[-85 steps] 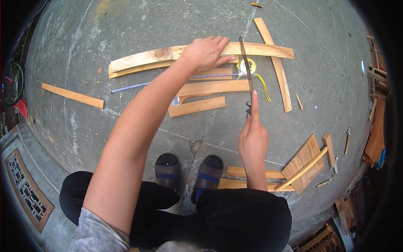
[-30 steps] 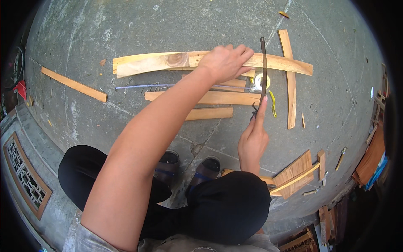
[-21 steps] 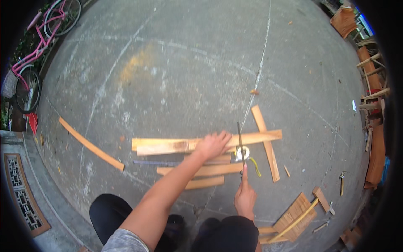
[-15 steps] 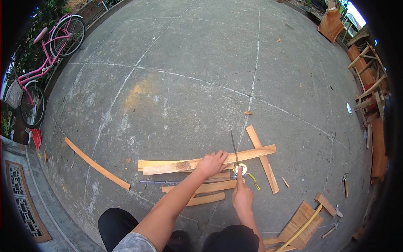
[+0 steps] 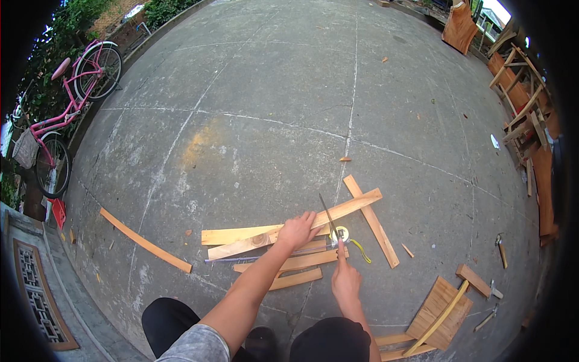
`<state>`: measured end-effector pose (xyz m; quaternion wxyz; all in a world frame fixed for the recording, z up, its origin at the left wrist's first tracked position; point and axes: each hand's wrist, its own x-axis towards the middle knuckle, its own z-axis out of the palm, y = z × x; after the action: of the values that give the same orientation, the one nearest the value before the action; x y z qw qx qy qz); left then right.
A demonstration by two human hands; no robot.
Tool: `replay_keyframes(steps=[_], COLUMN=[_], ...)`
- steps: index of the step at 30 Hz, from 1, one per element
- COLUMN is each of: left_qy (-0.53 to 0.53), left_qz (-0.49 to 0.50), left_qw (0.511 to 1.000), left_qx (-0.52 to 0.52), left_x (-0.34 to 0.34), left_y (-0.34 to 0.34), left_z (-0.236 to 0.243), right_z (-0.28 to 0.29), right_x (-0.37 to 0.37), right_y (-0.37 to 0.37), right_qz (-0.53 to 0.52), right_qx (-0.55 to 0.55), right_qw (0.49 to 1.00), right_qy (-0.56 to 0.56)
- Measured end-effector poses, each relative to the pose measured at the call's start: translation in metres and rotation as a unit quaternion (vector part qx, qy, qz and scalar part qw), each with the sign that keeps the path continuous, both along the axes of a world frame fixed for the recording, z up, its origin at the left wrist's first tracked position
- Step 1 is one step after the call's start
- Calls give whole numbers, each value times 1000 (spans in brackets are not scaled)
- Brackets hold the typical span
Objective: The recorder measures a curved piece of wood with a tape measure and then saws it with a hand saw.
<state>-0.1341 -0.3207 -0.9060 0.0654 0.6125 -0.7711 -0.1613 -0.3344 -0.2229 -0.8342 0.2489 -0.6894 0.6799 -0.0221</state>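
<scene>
My left hand [image 5: 297, 231] bears down on a long wooden plank [image 5: 345, 209], its fingers curled over the plank. The plank slants up to the right and lies across another wooden strip [image 5: 381, 236]. In my right hand [image 5: 346, 280] is a saw [image 5: 327, 211] with a thin dark blade; its handle is mostly hidden, and the index finger stretches forward along it. The blade crosses the plank just right of my left hand. Beside the saw, near my right fingertip, lies a round white tape measure [image 5: 342, 231] with a yellow strap [image 5: 362, 252].
Several wooden strips [image 5: 301, 262] lie below the plank, and a curved strip [image 5: 145, 241] lies to the left. At lower right are a wooden board [image 5: 435, 301], a mallet [image 5: 473, 280] and a hammer [image 5: 502, 252]. A pink bicycle [image 5: 72, 102] stands at far left; timber [image 5: 461, 29] leans at far right.
The plank has turned, its right end now farther away and its left end nearer. The saw blade leans more to the left. My view has shifted slightly.
</scene>
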Motion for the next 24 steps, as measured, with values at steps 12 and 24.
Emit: replay_keyframes(steps=[12,24], left_qy=[-21,-30], left_qz=[-8,-10], left_qw=[1000,999], left_qx=[20,29], left_x=[1,1], left_y=[-5,-5], left_z=[-5,0], right_z=[-7,-17], right_x=[1,8], right_y=[-27,-32], right_qz=[58,27], right_qx=[-9,0], right_qw=[998,1000], right_qy=[13,5])
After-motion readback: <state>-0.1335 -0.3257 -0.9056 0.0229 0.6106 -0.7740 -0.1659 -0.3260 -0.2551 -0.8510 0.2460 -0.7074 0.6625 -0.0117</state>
